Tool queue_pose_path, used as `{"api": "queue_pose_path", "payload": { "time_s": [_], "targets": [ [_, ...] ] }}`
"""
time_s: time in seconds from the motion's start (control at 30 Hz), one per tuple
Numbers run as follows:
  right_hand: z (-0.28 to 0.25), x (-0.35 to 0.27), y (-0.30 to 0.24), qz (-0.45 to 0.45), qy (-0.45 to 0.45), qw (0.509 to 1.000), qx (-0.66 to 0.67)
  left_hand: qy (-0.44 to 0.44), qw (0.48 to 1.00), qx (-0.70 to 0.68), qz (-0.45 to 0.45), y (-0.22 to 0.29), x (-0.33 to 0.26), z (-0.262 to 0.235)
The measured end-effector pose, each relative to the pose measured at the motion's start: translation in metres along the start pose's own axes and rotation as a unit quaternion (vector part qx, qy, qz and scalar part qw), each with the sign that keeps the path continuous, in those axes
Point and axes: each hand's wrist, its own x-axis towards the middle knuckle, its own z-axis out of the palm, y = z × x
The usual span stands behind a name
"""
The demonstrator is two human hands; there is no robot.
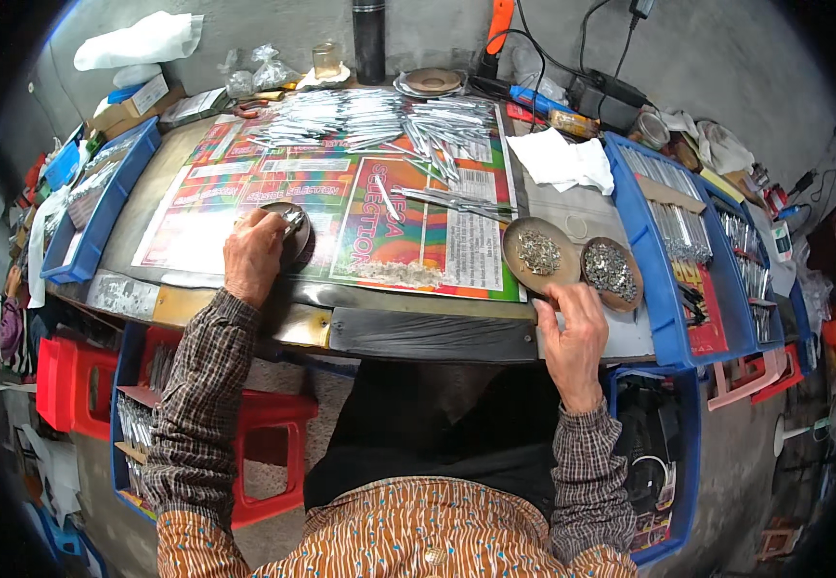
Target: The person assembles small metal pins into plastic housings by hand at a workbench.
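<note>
On the left of the bench, my left hand point(252, 258) is closed with bent fingers at the edge of a small dark round dish point(304, 252); what its fingertips hold is hidden. My right hand point(577, 337) is at the front edge of a shallow brown dish point(517, 252) with small metal pieces point(538, 252) in it. Its thumb and forefinger come close together in a pinch, and anything between them is too small to make out. Just to the right, a second brown dish point(630, 292) holds a heap of small grey metal pieces point(609, 268).
Slim silvery metal pieces point(341, 118) lie piled at the back on a printed colourful sheet point(293, 197). Blue trays point(638, 217) of similar pieces flank the bench. A white cloth point(562, 159) lies back right. A red stool point(288, 409) stands below, and cables point(582, 67) hang behind.
</note>
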Motion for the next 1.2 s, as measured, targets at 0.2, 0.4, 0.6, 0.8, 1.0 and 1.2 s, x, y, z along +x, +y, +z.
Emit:
{"api": "queue_pose_path", "payload": {
  "time_s": [0.2,0.4,0.6,0.8,1.0,1.2],
  "targets": [
    [0.006,0.012,0.009,-0.008,-0.035,0.998,-0.046,0.033,0.998,0.001,0.045,0.021,0.001,-0.005],
    [0.012,0.013,0.012,-0.004,-0.066,0.995,-0.071,0.004,0.997,-0.051,0.066,0.062,-0.005,-0.007],
    [0.012,0.010,0.015,0.008,-0.055,0.998,-0.030,-0.028,0.988,-0.072,0.133,0.084,-0.006,-0.009],
    [0.012,0.009,0.018,0.019,-0.047,0.999,-0.012,-0.044,0.982,-0.096,0.157,0.094,-0.002,-0.002],
    [0.014,0.010,0.016,0.001,-0.046,0.999,-0.026,-0.051,0.982,-0.105,0.149,0.096,0.002,0.004],
    [0.013,0.011,0.014,0.005,-0.032,0.999,0.006,-0.054,0.984,-0.071,0.157,0.088,0.019,0.017]
  ]
}}
